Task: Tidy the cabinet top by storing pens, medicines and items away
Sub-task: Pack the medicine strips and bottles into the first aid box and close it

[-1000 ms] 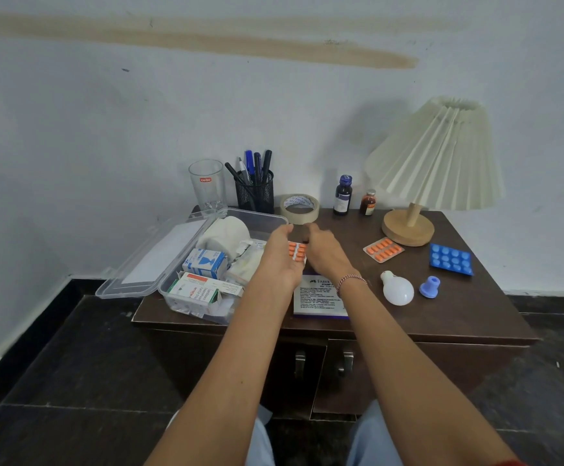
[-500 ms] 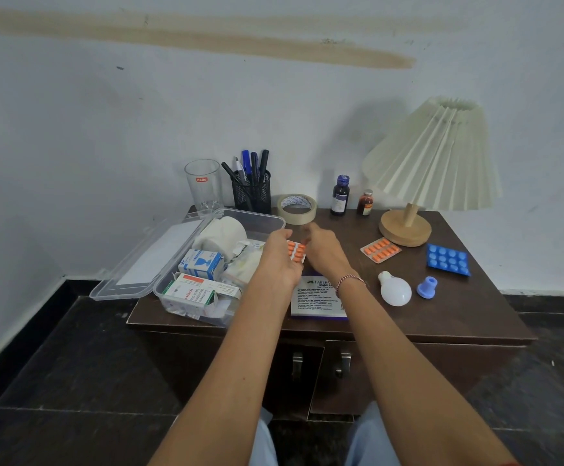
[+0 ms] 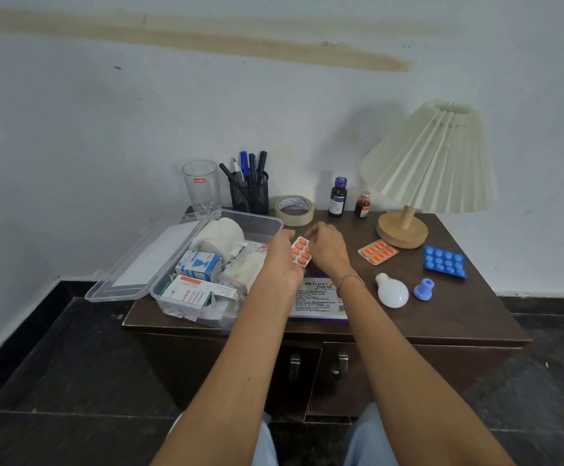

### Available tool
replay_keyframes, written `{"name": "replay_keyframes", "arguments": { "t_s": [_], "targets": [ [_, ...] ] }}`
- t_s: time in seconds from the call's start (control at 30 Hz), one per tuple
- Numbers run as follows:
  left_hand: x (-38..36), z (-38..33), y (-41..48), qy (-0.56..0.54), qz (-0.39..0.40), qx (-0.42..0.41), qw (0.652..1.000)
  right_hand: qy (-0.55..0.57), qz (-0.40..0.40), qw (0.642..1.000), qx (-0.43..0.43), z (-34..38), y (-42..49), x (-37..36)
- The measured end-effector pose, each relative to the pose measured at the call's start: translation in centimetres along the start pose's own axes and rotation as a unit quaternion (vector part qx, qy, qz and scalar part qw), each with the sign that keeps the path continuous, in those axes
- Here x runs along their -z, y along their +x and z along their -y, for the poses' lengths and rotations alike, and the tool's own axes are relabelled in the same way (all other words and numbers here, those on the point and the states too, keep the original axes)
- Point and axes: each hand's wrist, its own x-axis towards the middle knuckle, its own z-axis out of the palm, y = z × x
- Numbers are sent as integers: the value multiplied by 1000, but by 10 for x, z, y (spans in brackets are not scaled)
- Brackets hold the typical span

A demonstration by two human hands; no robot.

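My left hand point(image 3: 282, 260) grips an orange pill strip point(image 3: 300, 252) just right of the clear plastic box point(image 3: 267, 222). My right hand point(image 3: 327, 248) hovers beside the strip with its fingers bent, touching or nearly touching its far edge. The box stands open on the left of the brown cabinet top point(image 3: 442, 307) and holds medicine cartons point(image 3: 198, 265), a white roll and sachets. A second orange pill strip point(image 3: 377, 252) and a blue pill strip point(image 3: 444, 261) lie to the right. Two medicine bottles point(image 3: 337, 197) stand at the back. Pens fill a black mesh holder point(image 3: 249, 196).
A pleated lamp point(image 3: 432, 159) stands at the back right. A tape roll point(image 3: 294, 210), a glass point(image 3: 201, 186), a white bulb point(image 3: 392, 291), a blue cap point(image 3: 423, 289) and a stamp pad box point(image 3: 317, 301) also sit on the cabinet. The wall is right behind.
The orange strip has tilted up and shows more between my hands, now held by the left hand. My right hand's fingers have loosened from it. Both arms stay in nearly the same place.
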Motion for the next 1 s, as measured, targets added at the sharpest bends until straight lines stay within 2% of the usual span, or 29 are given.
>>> {"name": "replay_keyframes", "arguments": {
  "t_s": [0.2,0.33,0.63,0.8,0.9,1.0],
  "targets": [
    [-1,1,-3,-2,18,-10,1000,99,-51,994,-8,-3,3,6],
    [-2,0,-6,-3,38,-31,999,172,-108,979,16,2,1,18],
    [8,-15,-3,80,10,-162,984,234,-201,949,67,24,-8,25],
    [23,-33,-3,159,-39,-221,961,272,-190,941,66,40,-12,12],
    [37,-46,-5,239,-64,-230,941,273,-166,946,58,49,-15,3],
    [53,-59,-9,273,-79,-237,929,263,-133,954,47,55,-17,-7]
  ]
}}
